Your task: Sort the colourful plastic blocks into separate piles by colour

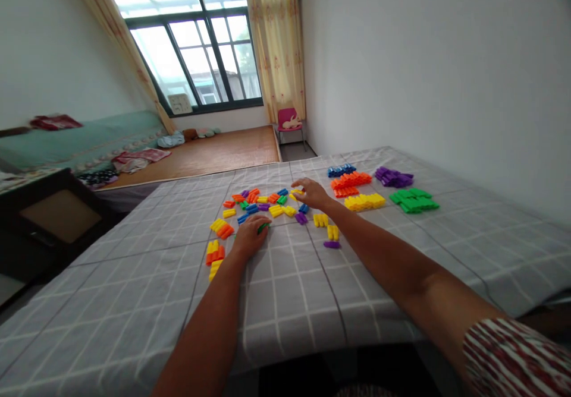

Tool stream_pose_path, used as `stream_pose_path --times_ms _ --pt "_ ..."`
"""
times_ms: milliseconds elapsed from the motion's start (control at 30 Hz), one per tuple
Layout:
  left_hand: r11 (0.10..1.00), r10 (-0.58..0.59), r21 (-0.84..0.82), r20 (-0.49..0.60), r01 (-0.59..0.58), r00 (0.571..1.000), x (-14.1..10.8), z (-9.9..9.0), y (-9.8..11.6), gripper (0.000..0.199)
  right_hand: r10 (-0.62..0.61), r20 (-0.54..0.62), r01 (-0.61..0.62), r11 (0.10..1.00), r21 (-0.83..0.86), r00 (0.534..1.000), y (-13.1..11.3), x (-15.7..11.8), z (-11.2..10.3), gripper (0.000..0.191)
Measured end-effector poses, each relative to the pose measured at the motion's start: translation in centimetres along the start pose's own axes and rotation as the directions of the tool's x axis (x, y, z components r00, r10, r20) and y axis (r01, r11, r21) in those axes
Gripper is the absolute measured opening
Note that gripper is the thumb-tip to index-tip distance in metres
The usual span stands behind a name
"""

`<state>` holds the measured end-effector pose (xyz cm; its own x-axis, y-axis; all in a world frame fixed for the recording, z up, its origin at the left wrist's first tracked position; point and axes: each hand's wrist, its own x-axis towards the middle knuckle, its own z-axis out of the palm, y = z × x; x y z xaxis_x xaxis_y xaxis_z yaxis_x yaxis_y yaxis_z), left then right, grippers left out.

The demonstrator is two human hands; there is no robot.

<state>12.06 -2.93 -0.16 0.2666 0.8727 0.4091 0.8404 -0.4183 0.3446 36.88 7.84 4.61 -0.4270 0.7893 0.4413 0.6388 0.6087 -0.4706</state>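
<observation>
Small plastic pieces in yellow, orange, blue, green and purple lie scattered mid-table. My left hand [252, 235] is closed round a green piece [263, 227] at the near side of the scatter. My right hand [307, 194] reaches over the scatter's right side, fingers curved and apart, beside a yellow piece [295, 194]; nothing shows in its grip. Sorted by colour at the right are an orange pile [352, 179], a yellow pile [364, 201], a blue pile [341, 170], a purple pile [393, 177] and a green pile [414, 200].
A grey checked cloth [285, 290] covers the table. Yellow pieces [320, 220] and a purple piece [331, 244] lie beside my right forearm. Behind the table are a low wooden platform [232, 149] and a pink chair [288, 117]. A white wall stands at the right.
</observation>
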Motion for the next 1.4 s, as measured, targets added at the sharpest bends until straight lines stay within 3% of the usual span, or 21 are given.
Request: stream_pose_path --times_ms 133,267,367,467,800,1400 --pt "1.0 0.001 0.012 0.005 -0.001 1.0 -0.1 0.1 0.0 0.031 -0.013 -0.07 0.012 1.0 -0.016 0.997 3.2 -2.1 -4.5 0.031" --pt "1.0 0.013 0.019 0.0 -0.013 1.0 0.0 0.2 0.2 0.03 0.175 -0.239 -0.203 0.975 -0.096 0.955 9.2 -5.9 -9.9 0.031" --pt "0.999 0.031 0.031 0.005 -0.031 1.0 0.1 0.4 0.3 0.03 0.316 -0.283 -0.354 0.931 -0.093 0.906 12.3 -8.5 -11.6 0.034" --pt "0.999 0.025 0.045 0.007 -0.025 1.0 0.1 0.4 0.3 0.03 0.327 -0.263 -0.364 0.925 -0.109 0.908 13.0 -9.8 -11.1 0.035" --pt "0.998 0.01 0.061 0.012 -0.01 1.0 -0.4 0.1 0.7 0.03 0.157 -0.206 -0.22 0.918 -0.329 0.966 12.6 -10.7 -9.5 0.032" --pt "0.998 0.011 0.067 0.033 -0.013 0.999 -0.3 0.2 0.8 0.029 0.208 -0.172 -0.25 0.925 -0.286 0.963 13.2 -11.3 -9.7 0.034"
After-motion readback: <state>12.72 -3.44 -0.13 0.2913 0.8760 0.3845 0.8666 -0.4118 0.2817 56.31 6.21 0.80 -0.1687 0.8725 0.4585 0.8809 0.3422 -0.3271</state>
